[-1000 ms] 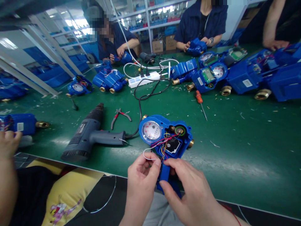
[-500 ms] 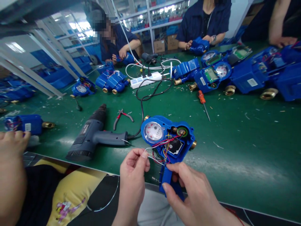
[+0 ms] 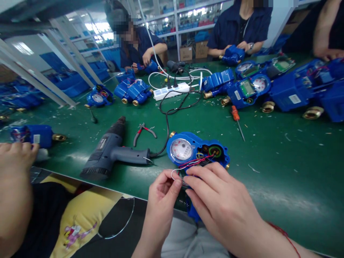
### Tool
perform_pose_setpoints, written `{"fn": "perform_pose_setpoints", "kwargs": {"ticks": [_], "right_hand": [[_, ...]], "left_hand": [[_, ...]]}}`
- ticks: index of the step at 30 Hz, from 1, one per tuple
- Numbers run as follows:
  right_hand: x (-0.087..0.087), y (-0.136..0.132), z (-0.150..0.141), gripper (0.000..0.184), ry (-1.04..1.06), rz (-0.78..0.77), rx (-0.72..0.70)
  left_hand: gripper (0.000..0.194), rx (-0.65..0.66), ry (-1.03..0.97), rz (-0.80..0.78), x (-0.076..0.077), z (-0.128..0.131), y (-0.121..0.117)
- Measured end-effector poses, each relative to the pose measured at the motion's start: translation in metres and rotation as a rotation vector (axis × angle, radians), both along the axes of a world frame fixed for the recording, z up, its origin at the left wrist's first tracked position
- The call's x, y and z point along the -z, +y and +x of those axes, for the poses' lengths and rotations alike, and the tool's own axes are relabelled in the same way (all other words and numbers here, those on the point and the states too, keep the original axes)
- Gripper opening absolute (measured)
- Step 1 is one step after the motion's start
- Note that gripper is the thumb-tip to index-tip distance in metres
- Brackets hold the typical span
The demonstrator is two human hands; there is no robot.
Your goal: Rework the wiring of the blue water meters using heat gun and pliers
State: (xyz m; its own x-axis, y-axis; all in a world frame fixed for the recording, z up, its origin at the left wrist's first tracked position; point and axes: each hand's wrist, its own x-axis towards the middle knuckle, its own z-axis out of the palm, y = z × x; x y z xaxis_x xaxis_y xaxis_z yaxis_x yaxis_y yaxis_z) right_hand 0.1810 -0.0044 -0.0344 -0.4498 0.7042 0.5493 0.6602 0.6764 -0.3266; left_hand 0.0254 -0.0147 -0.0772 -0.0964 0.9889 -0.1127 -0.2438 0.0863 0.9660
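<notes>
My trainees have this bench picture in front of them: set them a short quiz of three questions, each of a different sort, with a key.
1. What does the camera wearer's left hand hold?
A) the power strip
B) a white wire
C) a cardboard box

2. True or false: the screwdriver has an orange handle.

3. Fill in: the heat gun lies to the ____ of the meter beside that hand, as the wearer sees it.

Key: 1. B; 2. True; 3. left
</notes>
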Motion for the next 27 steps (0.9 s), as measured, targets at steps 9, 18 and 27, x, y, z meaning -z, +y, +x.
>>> {"fn": "perform_pose_setpoints", "kwargs": {"ticks": [9, 18, 27], "right_hand": [[0.001, 0.016, -0.012, 0.013, 0.054, -0.299, -0.072], [0.003, 0.012, -0.012, 0.017, 0.120, -0.461, -0.022], [0.005, 0.016, -0.016, 0.014, 0.126, -0.564, -0.019]], "left_hand": [[0.020, 0.021, -0.061, 0.075, 0.003, 0.004, 0.001], [0.030, -0.043, -0.236, -0.014, 0.003, 0.016, 0.000], [0.031, -0.038, -0.324, -0.062, 0.001, 0.018, 0.002]]}}
